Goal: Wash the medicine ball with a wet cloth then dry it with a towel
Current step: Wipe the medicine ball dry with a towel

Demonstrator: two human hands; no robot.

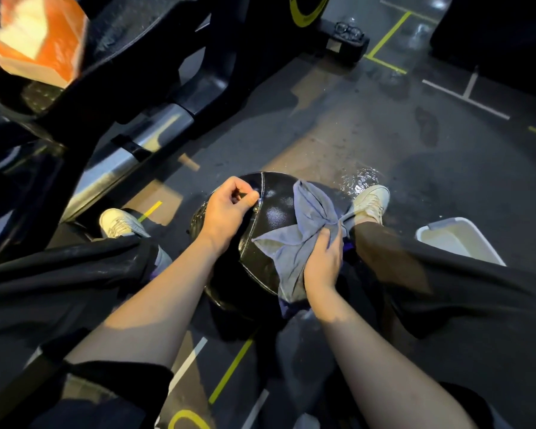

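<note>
Medicine ball (270,218) — right hand (324,261) grips cloth (304,230), left hand (229,209) rests on top.

Grey cloth (304,239) on black medicine ball (270,212) — right hand (324,261) gripping.

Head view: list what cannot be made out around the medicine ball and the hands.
- Medicine ball: its underside and near side, hidden by the grey cloth and both forearms.
- Left hand: whatever its curled fingers pinch on the ball, too small to tell.
- Right hand: its palm, hidden by the bunched cloth it grips.
- White basin: its contents; the near part is hidden by a trouser leg.
</note>
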